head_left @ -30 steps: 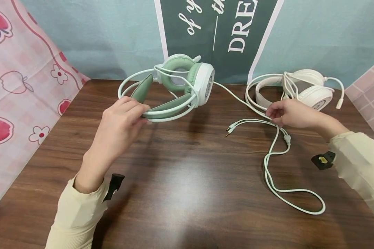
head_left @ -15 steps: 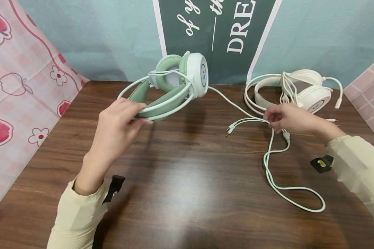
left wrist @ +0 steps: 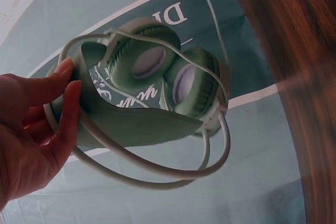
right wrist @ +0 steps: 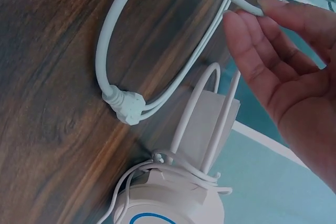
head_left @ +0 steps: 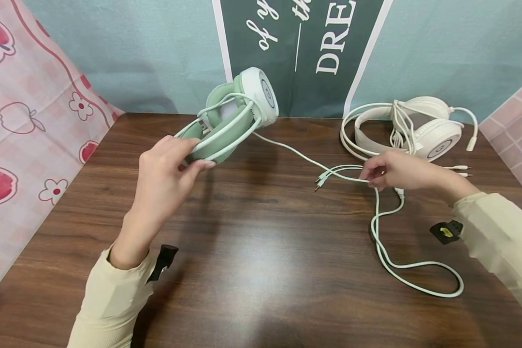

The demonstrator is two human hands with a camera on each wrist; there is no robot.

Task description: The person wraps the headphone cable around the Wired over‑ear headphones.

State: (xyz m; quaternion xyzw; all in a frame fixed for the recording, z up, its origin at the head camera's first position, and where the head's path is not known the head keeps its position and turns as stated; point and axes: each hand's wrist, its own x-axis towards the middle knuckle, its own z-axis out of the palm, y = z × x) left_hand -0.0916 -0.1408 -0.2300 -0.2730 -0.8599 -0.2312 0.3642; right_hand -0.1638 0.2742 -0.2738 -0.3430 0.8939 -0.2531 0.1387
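My left hand [head_left: 165,174] pinches the headband of a green and white headset [head_left: 226,130], holding it tilted above the table, earcups away from me. In the left wrist view, thumb and fingers clasp the headband [left wrist: 142,124], and both green ear cushions [left wrist: 139,64] show. A pale green cable [head_left: 297,153] runs from the headset to my right hand [head_left: 396,170], which pinches it between thumb and fingertips. Beyond that hand the cable drops into a long loop [head_left: 422,264] on the table. Its splitter [right wrist: 126,106] shows in the right wrist view, and two plugs [head_left: 322,180] lie left of the hand.
A white headset [head_left: 439,135] with a boom microphone [head_left: 471,143] lies at the back right, its own plugs [head_left: 462,167] nearby. Behind the brown wooden table [head_left: 252,266] hangs a blue cloth [head_left: 165,58] with a dark lettered panel. A pink patterned cloth [head_left: 21,145] borders the left.
The green headset has tilted, its earcups swinging up and left. My right hand has shifted slightly left and nearer to me with the cable, and the white headset's plugs have come into view.
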